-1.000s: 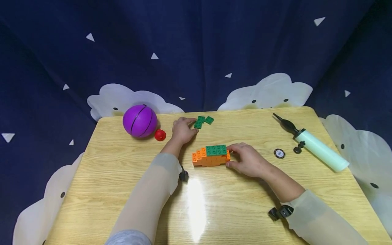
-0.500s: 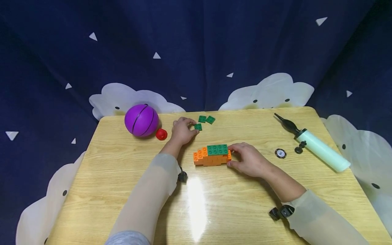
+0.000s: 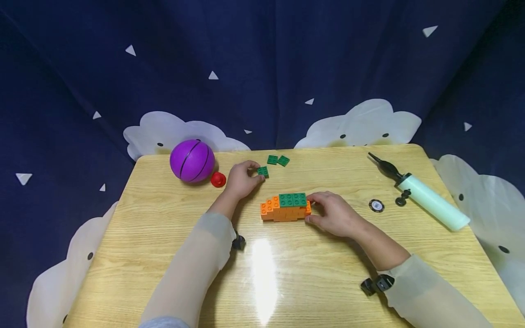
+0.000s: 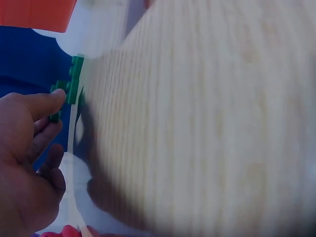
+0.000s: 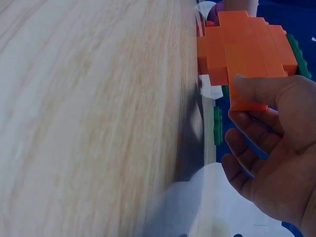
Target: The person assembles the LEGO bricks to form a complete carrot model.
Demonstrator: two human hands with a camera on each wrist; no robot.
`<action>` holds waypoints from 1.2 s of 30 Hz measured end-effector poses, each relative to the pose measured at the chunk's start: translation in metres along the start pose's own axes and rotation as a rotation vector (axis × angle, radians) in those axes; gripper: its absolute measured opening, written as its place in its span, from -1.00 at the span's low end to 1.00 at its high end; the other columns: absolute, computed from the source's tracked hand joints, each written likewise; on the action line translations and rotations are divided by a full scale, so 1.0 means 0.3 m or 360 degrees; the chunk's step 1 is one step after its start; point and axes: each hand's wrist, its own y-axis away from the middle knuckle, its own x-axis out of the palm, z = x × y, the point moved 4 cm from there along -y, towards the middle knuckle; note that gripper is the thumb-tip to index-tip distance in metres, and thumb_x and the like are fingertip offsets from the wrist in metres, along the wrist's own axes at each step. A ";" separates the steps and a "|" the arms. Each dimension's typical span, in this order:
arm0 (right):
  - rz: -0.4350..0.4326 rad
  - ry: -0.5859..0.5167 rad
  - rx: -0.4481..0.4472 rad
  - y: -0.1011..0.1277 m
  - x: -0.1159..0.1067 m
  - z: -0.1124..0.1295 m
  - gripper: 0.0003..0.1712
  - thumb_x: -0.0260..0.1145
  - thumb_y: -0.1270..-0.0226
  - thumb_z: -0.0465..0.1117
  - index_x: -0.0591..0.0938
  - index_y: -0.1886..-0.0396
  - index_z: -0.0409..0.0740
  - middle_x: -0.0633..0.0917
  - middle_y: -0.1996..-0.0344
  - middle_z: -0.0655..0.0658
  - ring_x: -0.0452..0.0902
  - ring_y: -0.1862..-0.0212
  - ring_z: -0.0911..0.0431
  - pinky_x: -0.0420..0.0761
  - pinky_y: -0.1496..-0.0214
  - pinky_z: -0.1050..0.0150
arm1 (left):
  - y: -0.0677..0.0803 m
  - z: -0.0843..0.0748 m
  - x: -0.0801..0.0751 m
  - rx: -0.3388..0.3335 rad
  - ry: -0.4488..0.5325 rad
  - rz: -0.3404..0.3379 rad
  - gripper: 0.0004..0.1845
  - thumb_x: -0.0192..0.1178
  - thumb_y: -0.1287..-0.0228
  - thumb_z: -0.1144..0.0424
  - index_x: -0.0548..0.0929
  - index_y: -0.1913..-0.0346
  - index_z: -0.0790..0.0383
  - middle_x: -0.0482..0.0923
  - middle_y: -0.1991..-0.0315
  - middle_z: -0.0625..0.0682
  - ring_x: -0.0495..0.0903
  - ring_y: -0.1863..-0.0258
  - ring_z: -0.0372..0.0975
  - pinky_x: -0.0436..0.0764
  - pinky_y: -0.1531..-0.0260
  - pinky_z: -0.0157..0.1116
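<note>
Since a second ago, our left hand [image 3: 241, 178] has drawn one small green plate [image 3: 263, 171] back toward us, away from the two other green plates [image 3: 277, 160] lying at the far edge of the table [image 3: 164, 255]. That piece now sits pinched at our fingertips, thumb on one side and fingers curled on the other, as the left wrist view shows [image 4: 69, 89].

Our right hand [image 3: 334, 213] has held its place. It grips the right end of the orange block build [image 3: 285, 208], thumb on the near face and fingers behind, steadying it on the tabletop at mid-table. Green bricks [image 3: 293, 199] already cap the right part of its top, while the stepped orange left end shows bare studs.

So where do we stand? We judge the build to be well on: the orange body is assembled and partly capped in green. One green plate is in hand and not yet on the build, and two more wait at the far side.

Off to the far left we have a purple ball [image 3: 192, 161] with a red cap [image 3: 218, 179] just beside it. On the right lie a pale green pump [image 3: 426, 199] and a small round disc [image 3: 376, 205].
</note>
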 end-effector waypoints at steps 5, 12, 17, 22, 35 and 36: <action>-0.0013 -0.0006 0.0005 0.001 0.002 -0.001 -0.36 0.56 -0.27 -0.11 0.61 -0.28 -0.24 0.66 -0.21 -0.23 0.57 -0.17 -0.11 0.56 -0.22 -0.12 | 0.033 0.002 -0.015 0.0026 0.0081 0.0000 -0.65 0.49 -0.23 0.17 0.72 -0.04 0.16 0.70 -0.02 0.08 0.58 0.01 -0.04 0.54 -0.12 -0.08; -0.0019 -0.0006 0.0003 0.007 0.004 -0.007 -0.35 0.56 -0.28 -0.09 0.61 -0.29 -0.26 0.66 -0.20 -0.22 0.59 -0.13 -0.09 0.59 -0.18 -0.09 | 0.074 -0.002 -0.030 0.0059 0.0140 -0.0001 -0.67 0.49 -0.24 0.19 0.73 -0.04 0.10 0.68 0.01 0.02 0.59 0.03 -0.06 0.55 -0.07 -0.09; -0.0022 -0.0005 0.0002 0.011 0.005 -0.009 -0.35 0.55 -0.29 -0.09 0.60 -0.30 -0.26 0.65 -0.21 -0.23 0.59 -0.14 -0.10 0.59 -0.20 -0.09 | 0.105 -0.021 -0.044 0.0087 0.0170 0.0007 -0.69 0.49 -0.25 0.19 0.74 -0.04 0.08 0.66 -0.01 0.00 0.57 -0.02 -0.04 0.53 -0.13 -0.07; -0.0024 -0.0017 0.0004 0.012 0.005 -0.010 -0.36 0.55 -0.28 -0.10 0.60 -0.29 -0.24 0.66 -0.20 -0.22 0.60 -0.13 -0.09 0.59 -0.19 -0.09 | 0.143 -0.030 -0.053 0.0099 0.0272 0.0023 -0.70 0.48 -0.27 0.20 0.75 -0.05 0.03 0.64 -0.03 -0.03 0.56 -0.05 -0.02 0.57 -0.12 -0.06; -0.0025 -0.0024 0.0006 0.009 0.008 -0.008 -0.37 0.55 -0.28 -0.11 0.61 -0.28 -0.24 0.65 -0.21 -0.23 0.59 -0.14 -0.10 0.59 -0.19 -0.10 | 0.218 -0.062 -0.072 0.0163 0.0365 0.0027 -0.69 0.48 -0.29 0.19 0.75 -0.07 -0.03 0.63 -0.01 -0.10 0.54 -0.06 -0.05 0.59 -0.12 -0.03; -0.0026 -0.0024 0.0006 0.009 0.009 -0.007 -0.37 0.55 -0.28 -0.11 0.61 -0.28 -0.24 0.65 -0.21 -0.23 0.59 -0.14 -0.10 0.58 -0.19 -0.10 | 0.224 -0.066 -0.074 0.0173 0.0371 0.0026 -0.69 0.47 -0.29 0.20 0.75 -0.07 -0.02 0.63 -0.02 -0.09 0.54 -0.06 -0.06 0.59 -0.12 -0.04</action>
